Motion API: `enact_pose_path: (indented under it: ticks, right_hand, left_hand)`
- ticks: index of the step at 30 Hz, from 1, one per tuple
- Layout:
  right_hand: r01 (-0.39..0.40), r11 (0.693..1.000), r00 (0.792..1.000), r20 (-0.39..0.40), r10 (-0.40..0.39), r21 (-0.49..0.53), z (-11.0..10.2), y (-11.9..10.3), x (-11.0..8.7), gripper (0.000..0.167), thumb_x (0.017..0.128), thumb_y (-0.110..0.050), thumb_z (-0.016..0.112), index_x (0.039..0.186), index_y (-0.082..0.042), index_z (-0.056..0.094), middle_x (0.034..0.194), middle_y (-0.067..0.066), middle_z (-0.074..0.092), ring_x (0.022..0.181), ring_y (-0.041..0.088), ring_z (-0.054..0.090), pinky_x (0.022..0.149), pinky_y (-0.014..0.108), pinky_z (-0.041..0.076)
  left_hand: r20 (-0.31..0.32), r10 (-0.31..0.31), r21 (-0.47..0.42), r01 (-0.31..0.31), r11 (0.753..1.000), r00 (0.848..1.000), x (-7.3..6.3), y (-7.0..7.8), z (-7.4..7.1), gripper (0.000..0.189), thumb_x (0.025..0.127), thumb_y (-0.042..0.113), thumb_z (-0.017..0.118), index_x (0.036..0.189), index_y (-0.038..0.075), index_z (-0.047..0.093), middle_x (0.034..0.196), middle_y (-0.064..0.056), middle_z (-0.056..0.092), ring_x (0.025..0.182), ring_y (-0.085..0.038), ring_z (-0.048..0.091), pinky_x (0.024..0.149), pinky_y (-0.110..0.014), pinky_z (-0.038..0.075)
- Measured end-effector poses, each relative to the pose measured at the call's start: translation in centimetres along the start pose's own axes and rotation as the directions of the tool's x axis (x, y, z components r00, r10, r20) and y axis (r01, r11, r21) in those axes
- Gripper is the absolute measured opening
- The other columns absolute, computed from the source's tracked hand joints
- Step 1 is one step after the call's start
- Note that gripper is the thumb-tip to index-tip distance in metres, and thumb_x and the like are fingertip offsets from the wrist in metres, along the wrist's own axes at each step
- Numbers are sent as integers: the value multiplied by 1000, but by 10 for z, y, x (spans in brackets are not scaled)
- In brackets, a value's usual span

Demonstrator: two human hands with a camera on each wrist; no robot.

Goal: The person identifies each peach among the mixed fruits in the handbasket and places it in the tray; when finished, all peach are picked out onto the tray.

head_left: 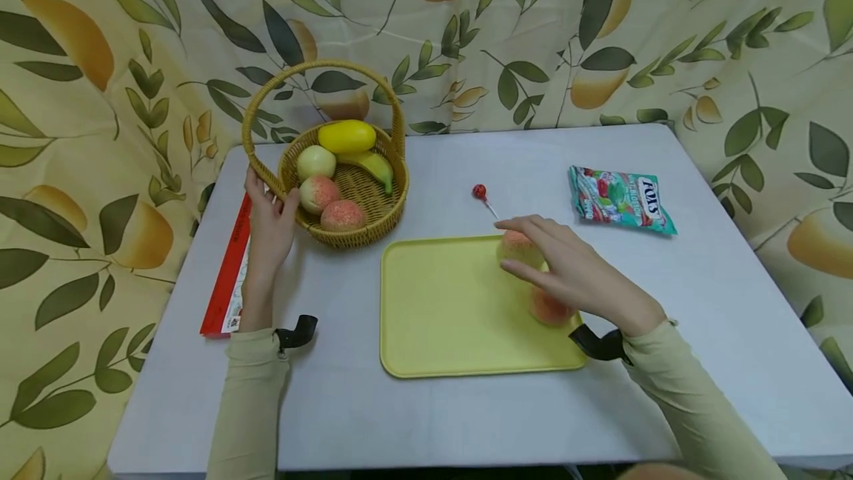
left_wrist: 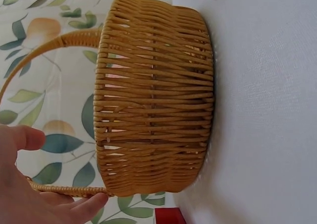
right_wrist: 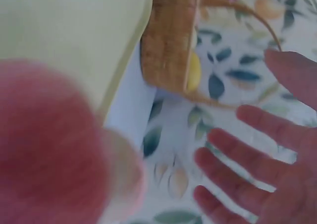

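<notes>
My left hand (head_left: 269, 221) is at the left side of a wicker basket (head_left: 373, 232), its fingers touching the foot of the handle (left_wrist: 74, 190). The left thumb stands apart from the fingers. In the basket lie two peaches (head_left: 343, 215), a pale round fruit (head_left: 316, 162), a banana (head_left: 373, 167) and a yellow oblong fruit (head_left: 346, 136). Over the right side of a yellow tray (head_left: 446, 310) hovers my right hand (head_left: 583, 272), fingers spread and nothing in its grasp. Beneath it, one peach (head_left: 516, 247) and a redder peach (head_left: 549, 308) sit on the tray, partly hidden.
A lollipop (head_left: 480, 192) lies behind the tray. At the back right is a teal candy bag (head_left: 623, 200). Left of the basket, a red flat package (head_left: 226, 280) is partly covered by the left arm. Patterned cloth (head_left: 440, 58) hangs behind the white table (head_left: 400, 428).
</notes>
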State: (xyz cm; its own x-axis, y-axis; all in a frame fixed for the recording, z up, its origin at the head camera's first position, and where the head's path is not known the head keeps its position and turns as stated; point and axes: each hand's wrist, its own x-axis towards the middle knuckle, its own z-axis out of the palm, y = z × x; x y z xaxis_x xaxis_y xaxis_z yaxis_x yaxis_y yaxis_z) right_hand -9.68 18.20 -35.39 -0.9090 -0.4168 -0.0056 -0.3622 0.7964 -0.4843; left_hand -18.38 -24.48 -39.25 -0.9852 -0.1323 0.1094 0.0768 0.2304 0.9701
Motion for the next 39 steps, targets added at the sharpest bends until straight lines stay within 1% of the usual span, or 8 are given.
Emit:
enact_pose_path:
  ticks: [4, 10, 19, 23, 28, 31, 37, 39]
  right_hand:
    - [197, 977, 980, 26, -196, -76, -1, -17, 36, 57, 102, -46, 60, 152, -20, 49, 154, 6, 52, 143, 30, 46, 120, 57, 36]
    - [427, 893, 902, 137, -409, -144, 7, -44, 108, 57, 105, -44, 55, 155, -18, 46, 157, 10, 49, 147, 31, 43, 125, 53, 32]
    - [530, 822, 831, 317, -456, -207, 54, -99, 214, 62, 109, -44, 42, 163, -17, 29, 171, 9, 27, 159, 29, 25, 132, 48, 21]
    - [592, 770, 788, 374, -490, -238, 74, -118, 233, 58, 110, -41, 40, 161, -16, 33, 170, 7, 30, 157, 29, 29, 130, 46, 26]
    - [627, 758, 742, 434, -511, -178, 88, -122, 237, 41, 110, -39, 44, 142, -16, 56, 146, 4, 55, 136, 21, 49, 118, 38, 41]
    - [602, 784, 753, 438, -492, -154, 86, -115, 235, 42, 110, -41, 41, 142, -19, 59, 148, 2, 56, 139, 20, 48, 121, 37, 40]
    - [435, 871, 878, 323, -354, -229, 77, -101, 235, 52, 108, -54, 37, 143, -17, 48, 134, 9, 61, 115, 28, 62, 96, 41, 57]
    - [381, 896, 899, 317, -302, -228, 77, -99, 236, 58, 106, -57, 40, 148, -18, 40, 131, 11, 59, 108, 28, 64, 89, 42, 58]
  left_hand:
    - [12, -16, -5, 16, 1000, 1000, -4, 9, 1, 86, 105, 15, 51, 164, 17, -12, 175, -9, -9, 160, -33, 18, 129, -48, 26]
    - [6, -37, 20, 37, 999, 999, -12, 24, 3, 87, 105, 15, 51, 164, 13, -13, 174, -12, -9, 160, -35, 18, 129, -49, 26]
    - [-17, -42, 37, 43, 998, 999, -3, 12, -1, 89, 104, 13, 53, 164, 16, -13, 174, -11, -8, 160, -33, 18, 130, -47, 25]
    - [-8, -45, 34, 45, 998, 999, -6, 13, 4, 88, 104, 12, 52, 164, 12, -12, 174, -14, -7, 159, -35, 19, 130, -47, 25]
    - [3, -48, 20, 48, 999, 999, -14, 25, 6, 87, 104, 12, 51, 163, 9, -13, 174, -16, -8, 159, -38, 18, 130, -48, 25]
    - [8, -38, 9, 38, 999, 999, -15, 28, 7, 87, 104, 11, 51, 163, 9, -13, 173, -16, -8, 159, -39, 18, 130, -48, 25]
    - [7, -24, 3, 24, 1000, 1000, -13, 26, 7, 85, 104, 11, 50, 163, 9, -11, 174, -16, -9, 159, -40, 16, 129, -52, 24]
    - [4, -26, 11, 26, 1000, 1000, -13, 26, 7, 85, 105, 11, 50, 163, 9, -11, 174, -15, -9, 159, -40, 18, 129, -50, 25]
